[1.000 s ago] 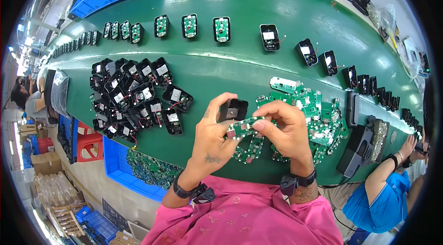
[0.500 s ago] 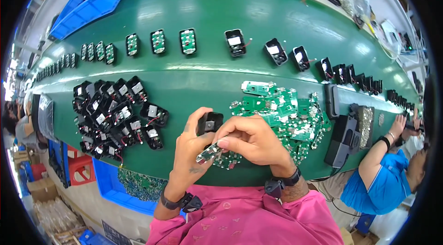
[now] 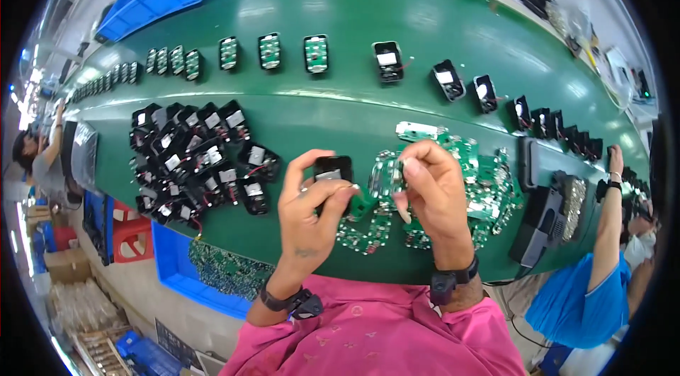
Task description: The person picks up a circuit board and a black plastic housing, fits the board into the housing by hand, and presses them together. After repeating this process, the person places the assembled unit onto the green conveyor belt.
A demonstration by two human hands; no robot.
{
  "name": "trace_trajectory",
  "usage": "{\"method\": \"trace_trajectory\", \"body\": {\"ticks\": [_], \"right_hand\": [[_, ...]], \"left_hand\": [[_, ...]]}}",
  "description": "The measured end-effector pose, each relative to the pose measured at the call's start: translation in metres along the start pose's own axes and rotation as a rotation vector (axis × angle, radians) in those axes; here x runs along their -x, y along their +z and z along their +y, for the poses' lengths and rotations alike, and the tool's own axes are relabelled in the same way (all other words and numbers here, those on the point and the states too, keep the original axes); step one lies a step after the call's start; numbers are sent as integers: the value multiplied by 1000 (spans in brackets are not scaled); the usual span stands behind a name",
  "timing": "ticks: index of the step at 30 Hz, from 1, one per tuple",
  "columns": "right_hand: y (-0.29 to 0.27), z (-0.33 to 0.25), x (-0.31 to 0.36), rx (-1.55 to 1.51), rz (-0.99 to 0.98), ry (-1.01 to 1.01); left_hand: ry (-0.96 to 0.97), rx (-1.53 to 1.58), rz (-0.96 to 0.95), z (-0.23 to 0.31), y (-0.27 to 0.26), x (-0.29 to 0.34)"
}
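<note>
My left hand (image 3: pixel 303 214) is closed round a small black plastic case (image 3: pixel 334 166), which has a pale square part inside. Its thumb and a finger pinch together at the lower end of that case; whether a wire lies between them I cannot tell. Just to the right, my right hand (image 3: pixel 440 195) grips a green circuit board (image 3: pixel 386 176) by its right edge, tilted and slightly smeared by motion. Beneath and beyond the right hand spreads a pile of loose circuit boards (image 3: pixel 489 188). Left of my left hand lies a heap of black cases (image 3: pixel 205 153) with pale parts and thin wires.
Across the green table (image 3: pixel 397 11) runs a row of cases, some with fitted boards (image 3: pixel 316 54), others showing pale parts (image 3: pixel 387 61). A dark boxy device (image 3: pixel 536 224) stands right. A blue bin (image 3: pixel 177 270) sits below the near edge. Co-workers are at both sides.
My hands have moved apart, and the right one now lifts a circuit board to the right of the case. The view has shifted left. The co-worker on the right has stretched an arm forward.
</note>
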State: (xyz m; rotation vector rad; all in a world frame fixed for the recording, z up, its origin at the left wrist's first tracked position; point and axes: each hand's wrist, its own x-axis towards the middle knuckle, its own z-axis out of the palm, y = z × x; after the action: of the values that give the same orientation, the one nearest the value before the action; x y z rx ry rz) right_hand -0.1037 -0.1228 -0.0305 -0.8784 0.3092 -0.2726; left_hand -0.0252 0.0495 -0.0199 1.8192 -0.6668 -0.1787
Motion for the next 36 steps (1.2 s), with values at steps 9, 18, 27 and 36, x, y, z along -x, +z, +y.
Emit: {"method": "trace_trajectory", "body": {"ticks": [9,18,27,36], "right_hand": [[14,9,-1,343,-23,74],[16,21,0,698,81,-88],[9,23,-5,831,-38,-370],[12,21,-3,922,-77,-468]], "left_hand": [[-20,2,-94,-1,-3,5],[-300,589,-108,-5,-1,1],[-384,550,-119,-4,5,7],[-452,630,-171,3,12,9]]}}
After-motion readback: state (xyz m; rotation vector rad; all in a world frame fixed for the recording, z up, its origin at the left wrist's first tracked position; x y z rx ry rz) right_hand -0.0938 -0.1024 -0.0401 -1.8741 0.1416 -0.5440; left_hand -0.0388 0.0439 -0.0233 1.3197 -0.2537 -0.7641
